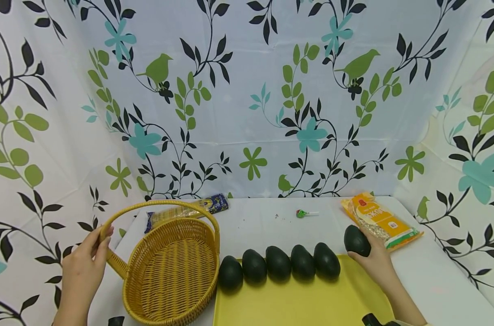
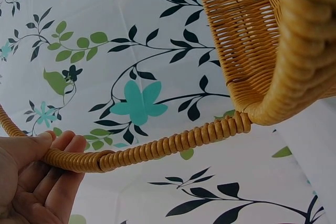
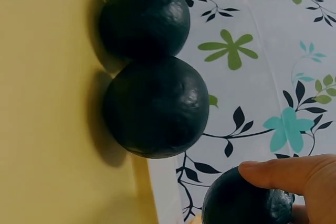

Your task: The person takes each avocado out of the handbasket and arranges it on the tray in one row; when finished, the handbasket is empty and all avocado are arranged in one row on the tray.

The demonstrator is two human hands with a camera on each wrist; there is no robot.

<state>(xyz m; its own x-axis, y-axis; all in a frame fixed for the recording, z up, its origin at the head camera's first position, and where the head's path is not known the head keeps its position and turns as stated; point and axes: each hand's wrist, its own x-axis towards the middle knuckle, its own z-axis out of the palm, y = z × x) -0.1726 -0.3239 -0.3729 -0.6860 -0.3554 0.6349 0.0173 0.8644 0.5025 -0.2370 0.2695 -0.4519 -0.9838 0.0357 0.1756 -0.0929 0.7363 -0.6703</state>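
Observation:
My left hand (image 1: 84,258) grips the arched handle (image 2: 157,148) of a yellow-brown wicker basket (image 1: 169,271). The basket leans with its hollow inside facing me, and nothing lies in it. In my right hand (image 1: 375,260) is a dark green avocado (image 1: 357,241), pinched between thumb and fingers over the back right of a yellow tray (image 1: 287,303). Several more avocados (image 1: 278,263) stand in a row along the tray's back edge, the leftmost right beside the basket's rim. The right wrist view shows the thumb across the held avocado (image 3: 244,200), apart from the nearest one in the row (image 3: 157,108).
Behind the basket lies a long clear packet with blue ends (image 1: 218,203). A lollipop with a green and red wrapper (image 1: 301,213) rests near the table's back edge. At the back right is an orange bag of grain (image 1: 383,219), close to my right hand. A leaf-patterned curtain (image 1: 247,90) hangs behind.

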